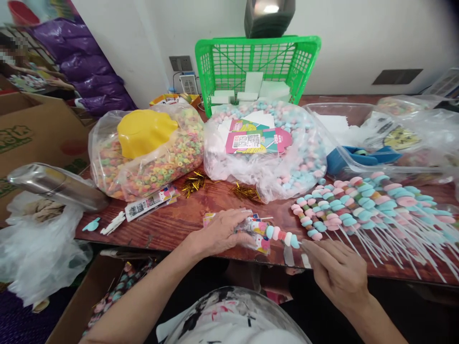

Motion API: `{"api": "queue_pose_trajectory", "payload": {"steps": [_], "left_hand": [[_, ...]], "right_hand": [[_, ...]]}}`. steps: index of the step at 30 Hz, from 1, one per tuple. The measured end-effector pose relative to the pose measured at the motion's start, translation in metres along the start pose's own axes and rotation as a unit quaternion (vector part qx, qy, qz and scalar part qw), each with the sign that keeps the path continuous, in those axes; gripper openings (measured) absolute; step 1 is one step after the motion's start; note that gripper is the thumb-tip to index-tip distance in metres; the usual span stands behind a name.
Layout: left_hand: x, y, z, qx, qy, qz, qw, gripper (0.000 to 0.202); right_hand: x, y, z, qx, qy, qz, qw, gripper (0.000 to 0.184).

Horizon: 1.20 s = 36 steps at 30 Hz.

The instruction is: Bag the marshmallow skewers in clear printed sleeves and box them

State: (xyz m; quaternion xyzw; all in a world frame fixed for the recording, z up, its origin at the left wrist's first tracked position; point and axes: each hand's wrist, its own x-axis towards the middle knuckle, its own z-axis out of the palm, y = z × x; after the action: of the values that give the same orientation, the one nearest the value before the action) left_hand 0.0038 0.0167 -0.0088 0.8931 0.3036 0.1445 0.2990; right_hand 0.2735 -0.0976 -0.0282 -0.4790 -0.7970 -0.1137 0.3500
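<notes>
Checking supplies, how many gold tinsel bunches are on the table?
2: a left bunch by the left candy bag, a right bunch by the middle candy bag. More may be hidden.

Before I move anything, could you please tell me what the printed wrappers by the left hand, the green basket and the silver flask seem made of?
Printed wrappers: probably thin plastic film, glossy, judging by their shine.
Green basket: likely moulded plastic, semi-gloss; its even colour and lattice walls suggest so.
Silver flask: apparently metal, perhaps steel, from its grey sheen and reflections.
</notes>
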Motion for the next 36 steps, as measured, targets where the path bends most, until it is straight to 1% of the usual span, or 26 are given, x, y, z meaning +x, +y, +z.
{"api": "queue_pose_trajectory", "payload": {"steps": [1, 2, 4, 6, 9, 11, 13, 16, 18, 19, 20, 22, 24, 26, 27, 29, 30, 32, 33, 34, 35, 36], "left_hand": [[0.000, 0.002, -0.003, -0.001, -0.021, 0.014, 1.000, 0.055], [0.001, 0.004, -0.005, -0.001, -0.039, 0.028, 0.999, 0.056], [0.003, 0.007, -0.005, -0.015, -0.060, 0.036, 0.997, 0.040], [0.006, 0.009, -0.001, -0.063, -0.068, 0.022, 0.995, 0.027], [0.008, 0.016, 0.005, -0.144, -0.074, 0.003, 0.987, 0.026], [0.009, 0.021, 0.010, -0.164, -0.081, 0.003, 0.983, 0.026], [0.011, 0.026, 0.017, -0.171, -0.096, 0.000, 0.980, 0.025], [0.015, 0.032, 0.030, -0.183, -0.111, -0.012, 0.977, 0.016], [0.017, 0.034, 0.035, -0.220, -0.106, -0.019, 0.969, 0.011], [0.017, 0.035, 0.034, -0.252, -0.095, -0.025, 0.963, 0.013], [0.016, 0.036, 0.032, -0.293, -0.081, -0.036, 0.952, 0.018], [0.012, 0.038, 0.023, -0.389, -0.068, -0.072, 0.916, 0.032], [0.006, 0.040, 0.013, -0.482, -0.082, -0.126, 0.863, 0.042], [0.003, 0.042, 0.010, -0.557, -0.083, -0.182, 0.806, 0.046], [0.002, 0.043, 0.011, -0.584, -0.064, -0.206, 0.782, 0.047], [0.004, 0.043, 0.019, -0.617, 0.011, -0.238, 0.750, 0.045], [0.007, 0.042, 0.025, -0.622, 0.052, -0.246, 0.742, 0.044], [0.012, 0.039, 0.034, -0.617, 0.134, -0.247, 0.735, 0.044], [0.014, 0.037, 0.038, -0.611, 0.174, -0.243, 0.733, 0.044], [0.016, 0.036, 0.039, -0.602, 0.213, -0.237, 0.732, 0.045], [0.017, 0.034, 0.039, -0.592, 0.248, -0.232, 0.731, 0.044], [0.018, 0.033, 0.038, -0.577, 0.278, -0.225, 0.734, 0.043]], "right_hand": [[0.002, 0.000, -0.001, 0.004, 0.001, -0.008, 1.000, 0.034], [0.005, -0.001, -0.002, 0.010, 0.001, -0.017, 1.000, 0.035], [0.011, -0.003, -0.002, 0.019, 0.005, -0.031, 0.999, 0.036], [0.019, -0.007, -0.003, 0.024, 0.002, -0.045, 0.999, 0.036], [0.034, -0.012, -0.005, 0.021, -0.021, -0.089, 0.996, 0.030], [0.043, -0.015, -0.005, 0.024, -0.064, -0.121, 0.990, 0.025], [0.050, -0.021, -0.001, 0.029, -0.125, -0.134, 0.983, 0.020], [0.060, -0.032, 0.010, 0.038, -0.209, -0.146, 0.966, 0.013], [0.068, -0.034, 0.013, 0.052, -0.257, -0.152, 0.953, 0.011], [0.073, -0.032, 0.013, 0.063, -0.277, -0.144, 0.948, 0.012], [0.078, -0.028, 0.010, 0.075, -0.286, -0.125, 0.947, 0.013], [0.085, -0.018, 0.002, 0.103, -0.269, -0.081, 0.954, 0.016], [0.090, -0.008, -0.006, 0.117, -0.234, -0.060, 0.963, 0.020], [0.092, -0.004, -0.009, 0.120, -0.209, -0.072, 0.968, 0.023], [0.093, -0.005, -0.007, 0.118, -0.202, -0.085, 0.969, 0.023], [0.093, -0.010, 0.002, 0.104, -0.179, -0.096, 0.974, 0.023], [0.094, -0.014, 0.007, 0.096, -0.162, -0.094, 0.978, 0.023], [0.094, -0.021, 0.020, 0.106, -0.118, -0.073, 0.985, 0.023], [0.094, -0.024, 0.026, 0.133, -0.088, -0.050, 0.986, 0.022], [0.092, -0.027, 0.031, 0.172, -0.053, -0.008, 0.984, 0.020], [0.090, -0.030, 0.037, 0.222, -0.015, 0.049, 0.974, 0.018], [0.087, -0.033, 0.042, 0.272, 0.023, 0.118, 0.955, 0.023]]}}
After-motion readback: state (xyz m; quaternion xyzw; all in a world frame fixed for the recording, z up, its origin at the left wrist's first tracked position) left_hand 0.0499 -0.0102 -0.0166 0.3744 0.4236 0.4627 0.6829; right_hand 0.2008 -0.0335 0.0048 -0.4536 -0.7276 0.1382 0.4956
